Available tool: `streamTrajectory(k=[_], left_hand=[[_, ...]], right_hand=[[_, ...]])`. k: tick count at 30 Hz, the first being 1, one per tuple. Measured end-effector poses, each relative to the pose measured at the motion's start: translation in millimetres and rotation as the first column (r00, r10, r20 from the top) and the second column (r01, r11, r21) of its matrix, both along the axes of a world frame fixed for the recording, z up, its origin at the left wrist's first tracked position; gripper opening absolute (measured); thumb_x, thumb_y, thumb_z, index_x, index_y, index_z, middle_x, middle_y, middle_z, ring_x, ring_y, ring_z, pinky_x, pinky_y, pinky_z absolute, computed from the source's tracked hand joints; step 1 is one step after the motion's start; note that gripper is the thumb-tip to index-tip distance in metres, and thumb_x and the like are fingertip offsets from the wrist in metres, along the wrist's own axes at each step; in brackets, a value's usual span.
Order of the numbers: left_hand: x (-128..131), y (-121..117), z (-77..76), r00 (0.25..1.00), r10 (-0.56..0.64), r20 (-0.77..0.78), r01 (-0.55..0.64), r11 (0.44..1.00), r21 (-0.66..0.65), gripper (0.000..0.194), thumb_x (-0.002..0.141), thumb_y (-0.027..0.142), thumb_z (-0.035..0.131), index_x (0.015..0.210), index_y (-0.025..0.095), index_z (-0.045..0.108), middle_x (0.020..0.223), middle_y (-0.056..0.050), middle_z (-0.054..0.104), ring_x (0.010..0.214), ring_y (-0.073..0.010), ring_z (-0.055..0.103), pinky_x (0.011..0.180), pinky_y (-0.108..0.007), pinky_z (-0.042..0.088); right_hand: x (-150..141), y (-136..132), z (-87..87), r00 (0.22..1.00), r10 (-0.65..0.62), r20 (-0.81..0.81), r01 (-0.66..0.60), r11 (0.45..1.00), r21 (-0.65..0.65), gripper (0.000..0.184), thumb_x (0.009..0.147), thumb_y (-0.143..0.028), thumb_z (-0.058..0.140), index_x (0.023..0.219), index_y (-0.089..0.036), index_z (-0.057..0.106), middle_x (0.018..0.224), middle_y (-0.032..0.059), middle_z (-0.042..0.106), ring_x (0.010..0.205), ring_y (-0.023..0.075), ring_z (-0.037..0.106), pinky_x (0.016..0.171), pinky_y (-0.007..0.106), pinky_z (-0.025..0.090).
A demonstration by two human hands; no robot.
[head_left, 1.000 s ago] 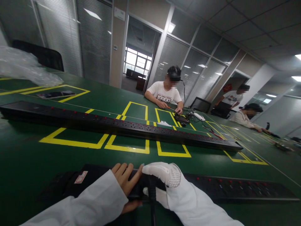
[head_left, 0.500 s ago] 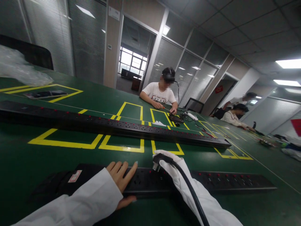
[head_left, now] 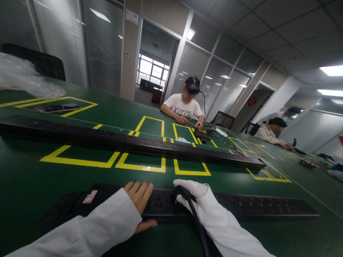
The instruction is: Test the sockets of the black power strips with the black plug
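Observation:
My bare left hand point(head_left: 139, 201) is wrapped over a long black power strip point(head_left: 268, 205) at the table's near side, fingers on top and thumb along the front edge. A socket shows just right of it. My right hand point(head_left: 195, 189), in a white dotted glove, grips a black power plug point(head_left: 182, 192) low over the strip, by the second red light. Whether its prongs touch a socket cannot be made out. From the plug a thick black cable point(head_left: 197, 228) runs down toward me. A white label point(head_left: 90, 196) lies left of my left hand.
A second long power strip point(head_left: 150, 144) lies across the green table point(head_left: 150, 178) farther back. Yellow tape point(head_left: 80, 163) marks rectangles. A phone point(head_left: 60, 107) and clear plastic wrap point(head_left: 26, 76) are at left. Opposite, a person point(head_left: 184, 103) works with tools near tangled cables point(head_left: 214, 132).
My right hand lifted the plug away from beside my left hand, showing its prongs, then moved right and lowered it toward the strip. My left hand stays on the strip.

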State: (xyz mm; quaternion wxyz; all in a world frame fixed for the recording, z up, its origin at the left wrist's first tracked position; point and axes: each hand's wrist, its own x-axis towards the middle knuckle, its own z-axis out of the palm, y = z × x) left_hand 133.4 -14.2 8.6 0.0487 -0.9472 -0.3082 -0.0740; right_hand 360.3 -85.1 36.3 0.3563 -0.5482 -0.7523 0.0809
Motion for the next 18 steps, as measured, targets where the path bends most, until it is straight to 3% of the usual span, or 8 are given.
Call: streamTrajectory(k=[4,10,18], left_hand=[[0,0,1.1,0.999,0.014,-0.032,-0.014,1.0,-0.01,0.074,0.07,0.049,0.061,0.128,0.004,0.053,0.119,-0.021,0.061,0.097,-0.0354,0.059,0.086,-0.051,0.045],[3,-2,-2.8,0.999,0.025,-0.046,-0.024,0.999,0.027,0.077,0.068,0.053,0.062,0.126,0.003,0.055,0.116,-0.023,0.062,0.095,-0.0367,0.06,0.083,-0.052,0.046],[1,3,-9.3,0.999,-0.001,-0.042,0.002,1.0,0.02,0.073,0.07,0.049,0.067,0.127,0.005,0.054,0.116,-0.023,0.062,0.097,-0.0375,0.059,0.084,-0.053,0.046]], right_hand=[[0,-4,3.8,0.974,0.024,0.224,-0.061,0.985,0.16,0.039,0.079,-0.031,0.063,0.117,-0.024,0.061,0.097,0.0015,0.071,0.085,0.0141,0.069,0.078,0.024,0.053],[0,-9,6.3,0.931,0.067,0.359,-0.142,0.972,0.189,0.05,0.081,-0.032,0.064,0.127,-0.024,0.05,0.107,0.0035,0.069,0.093,0.0162,0.067,0.08,0.027,0.053],[-14,-22,13.9,0.87,0.003,0.494,-0.099,0.981,0.168,0.052,0.084,-0.028,0.061,0.131,-0.017,0.042,0.117,0.0078,0.064,0.089,0.0217,0.065,0.074,0.035,0.055]])
